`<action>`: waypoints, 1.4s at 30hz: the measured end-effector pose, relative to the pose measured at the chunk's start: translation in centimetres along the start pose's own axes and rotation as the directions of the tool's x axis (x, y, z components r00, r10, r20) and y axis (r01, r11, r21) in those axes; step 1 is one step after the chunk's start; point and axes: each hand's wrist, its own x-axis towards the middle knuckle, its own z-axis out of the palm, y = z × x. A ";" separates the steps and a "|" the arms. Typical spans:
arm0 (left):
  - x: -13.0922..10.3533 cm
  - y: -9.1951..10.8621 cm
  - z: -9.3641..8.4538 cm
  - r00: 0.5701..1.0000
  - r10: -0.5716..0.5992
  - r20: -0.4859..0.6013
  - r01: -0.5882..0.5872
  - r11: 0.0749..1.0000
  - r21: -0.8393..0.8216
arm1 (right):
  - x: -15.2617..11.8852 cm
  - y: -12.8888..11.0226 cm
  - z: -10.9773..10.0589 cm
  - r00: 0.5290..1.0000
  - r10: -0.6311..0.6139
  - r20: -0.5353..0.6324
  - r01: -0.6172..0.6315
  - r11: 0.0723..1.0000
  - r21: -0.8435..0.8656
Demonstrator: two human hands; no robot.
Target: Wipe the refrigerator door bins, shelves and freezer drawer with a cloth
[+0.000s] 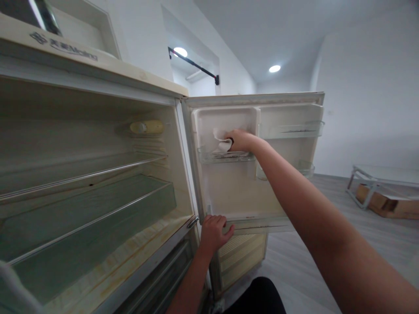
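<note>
My right hand reaches across to the inner side of the open upper fridge door. Its fingers are closed round a white cloth, just above a clear door shelf with dark marks along it. Lower down, my left hand rests at the bottom inner corner of the same door, near the hinge, its thumb and fingers apart and nothing in it. To the left stands the fridge interior, with glass shelves and yellowish stains on its floor.
Below the upper door, a lower door also stands open. A glass-topped table with a cardboard box under it is at the right. My dark-clothed knee shows at the bottom. A yellowish light cover sits inside the fridge.
</note>
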 end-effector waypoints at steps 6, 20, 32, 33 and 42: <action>0.0 0.1 -0.1 1.000 -0.011 0.012 0.011 1.000 -0.006 | -0.2 0.0 -0.4 0.992 -0.082 0.100 0.066 0.986 0.155; 0.0 0.0 0.1 1.000 -0.016 0.008 0.016 1.000 -0.011 | -0.3 0.0 -0.4 0.983 -0.122 0.133 0.063 0.923 0.381; 0.0 0.1 -0.5 1.000 -0.019 0.015 0.020 0.999 -0.039 | -0.4 -0.2 -0.4 0.982 -0.116 0.147 0.052 0.923 0.380; 0.0 0.1 -0.5 1.000 -0.021 0.014 0.022 0.999 -0.042 | -0.4 -0.2 -0.4 0.982 -0.120 0.144 0.057 0.924 0.377; 0.0 0.0 -0.5 1.000 -0.025 0.017 0.026 0.999 -0.037 | -0.3 -0.1 -0.3 0.983 -0.126 0.136 0.069 0.929 0.364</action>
